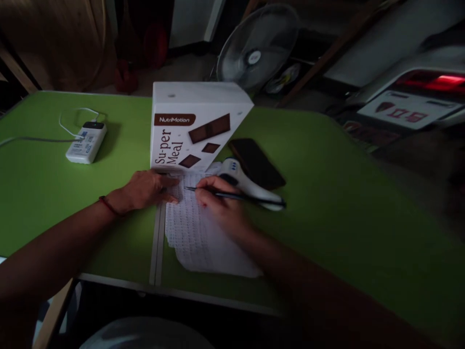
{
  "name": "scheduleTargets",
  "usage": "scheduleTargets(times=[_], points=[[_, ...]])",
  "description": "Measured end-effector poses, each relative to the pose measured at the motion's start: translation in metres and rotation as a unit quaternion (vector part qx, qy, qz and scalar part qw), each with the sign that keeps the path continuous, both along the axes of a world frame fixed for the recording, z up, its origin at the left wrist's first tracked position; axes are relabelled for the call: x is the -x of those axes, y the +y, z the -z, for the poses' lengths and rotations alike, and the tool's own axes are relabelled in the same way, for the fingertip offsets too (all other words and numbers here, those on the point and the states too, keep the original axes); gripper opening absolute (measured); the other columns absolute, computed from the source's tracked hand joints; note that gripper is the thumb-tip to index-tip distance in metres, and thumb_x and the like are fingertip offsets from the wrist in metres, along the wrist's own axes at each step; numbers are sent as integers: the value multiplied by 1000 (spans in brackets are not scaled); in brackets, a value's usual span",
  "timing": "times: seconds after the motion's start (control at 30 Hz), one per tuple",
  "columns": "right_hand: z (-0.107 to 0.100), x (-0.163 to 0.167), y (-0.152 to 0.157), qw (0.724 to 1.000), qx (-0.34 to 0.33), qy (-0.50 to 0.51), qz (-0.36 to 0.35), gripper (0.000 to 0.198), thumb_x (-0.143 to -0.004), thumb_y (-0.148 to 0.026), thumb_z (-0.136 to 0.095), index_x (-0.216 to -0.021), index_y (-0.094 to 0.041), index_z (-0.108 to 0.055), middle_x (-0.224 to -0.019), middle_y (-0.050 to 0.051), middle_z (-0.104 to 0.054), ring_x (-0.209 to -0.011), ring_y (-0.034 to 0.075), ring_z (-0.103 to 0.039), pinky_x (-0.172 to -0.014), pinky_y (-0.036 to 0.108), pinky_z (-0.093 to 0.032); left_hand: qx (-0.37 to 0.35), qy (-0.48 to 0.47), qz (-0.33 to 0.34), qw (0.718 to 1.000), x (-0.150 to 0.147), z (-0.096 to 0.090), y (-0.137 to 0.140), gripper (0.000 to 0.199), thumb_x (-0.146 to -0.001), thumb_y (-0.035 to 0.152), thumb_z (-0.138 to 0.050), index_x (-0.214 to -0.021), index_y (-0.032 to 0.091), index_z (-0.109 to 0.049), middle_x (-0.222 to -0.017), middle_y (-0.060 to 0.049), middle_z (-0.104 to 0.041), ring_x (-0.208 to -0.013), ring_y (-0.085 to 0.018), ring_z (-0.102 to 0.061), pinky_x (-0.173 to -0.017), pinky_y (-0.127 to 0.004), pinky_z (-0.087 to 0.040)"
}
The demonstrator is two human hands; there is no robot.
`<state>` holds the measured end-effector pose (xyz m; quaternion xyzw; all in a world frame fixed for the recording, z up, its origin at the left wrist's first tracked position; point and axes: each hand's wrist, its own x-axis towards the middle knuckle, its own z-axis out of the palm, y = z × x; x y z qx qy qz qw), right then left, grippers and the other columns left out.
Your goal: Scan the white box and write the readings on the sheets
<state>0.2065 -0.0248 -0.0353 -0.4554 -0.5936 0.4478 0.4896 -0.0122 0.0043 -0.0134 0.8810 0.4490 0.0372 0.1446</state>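
I count two hands, both at one batch of paper [192, 232] on the table [119, 247]; whether it is a single sheet or several, I cannot tell. The paper lies just before me, covered in rows of small writing toward its left side.

Left hand [145, 190]: fingers extended, thumb and forefinger parted, resting on the paper's upper left edge, grasping nothing that I can see. One red band [109, 206] circles its wrist.

Right hand [220, 201]: fingers closed around one dark pen [232, 195], its tip pointing left at the written rows. I cannot tell whether the tip touches.

Containers: one white box [174, 131], marked "NutriMotion" and "Su-per Meal", stands at the far end of the paper. Its visible faces are closed; I cannot tell its contents.

Right of the box I log one white handheld device [236, 179], partly behind the pen, and one dark phone [259, 162] beside it. At left lies one white power strip [82, 151], with two cables running from it. Beyond the table stands one fan [254, 57].
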Motion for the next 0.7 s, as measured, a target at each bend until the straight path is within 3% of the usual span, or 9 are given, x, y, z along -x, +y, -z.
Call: scheduleTargets(times=[0.1, 0.3, 0.57, 0.63, 0.7], points=[[15, 2, -6, 1000, 25, -16, -9, 14, -74, -35, -68, -72, -24, -60, -54, -5, -52, -50, 12, -44, -48, 27, -35, 11, -8, 2, 1000, 1, 3, -1, 44, -91, 49, -77, -123, 18, -75, -81, -5, -75, -77, -22, -69, -62, -29, -39], [10, 0, -8, 1000, 11, 23, -2, 14, -78, -37, -68, -75, -24, -65, -58, -3, -58, -56, 14, -53, -53, 28, -44, 15, -73, -7, 997, 7, 9, 4, 45, -86, 46, -79, -120, 18, -76, -69, 1, -67, -63, -16, -60, -59, -28, -37], [19, -2, -3, 996, -56, 22, 63, 49, -94, -66, -53, -78, -23, -70, -63, 1, -60, -61, 16, -58, -62, 33, -50, 43, -86, -25, 995, 6, 5, 5, 44, -84, 37, -84, -120, 14, -76, -68, 1, -66, -64, -15, -58, -63, -28, -40], [15, -3, -3, 995, -73, 0, 74, 45, -95, -62, -53, -82, -24, -73, -64, 1, -61, -64, 16, -60, -64, 33, -51, 42, -84, -24, 995, 7, 5, 5, 44, -84, 38, -83, -121, 15, -76, -68, 1, -66, -64, -15, -58, -63, -28, -40], [11, -4, -3, 995, -68, -18, 68, 29, -91, -51, -61, -83, -25, -73, -66, 0, -62, -66, 16, -60, -62, 32, -51, 45, -81, -23, 995, 7, 7, 6, 44, -84, 40, -83, -120, 15, -76, -70, 0, -68, -66, -16, -60, -63, -29, -40]])
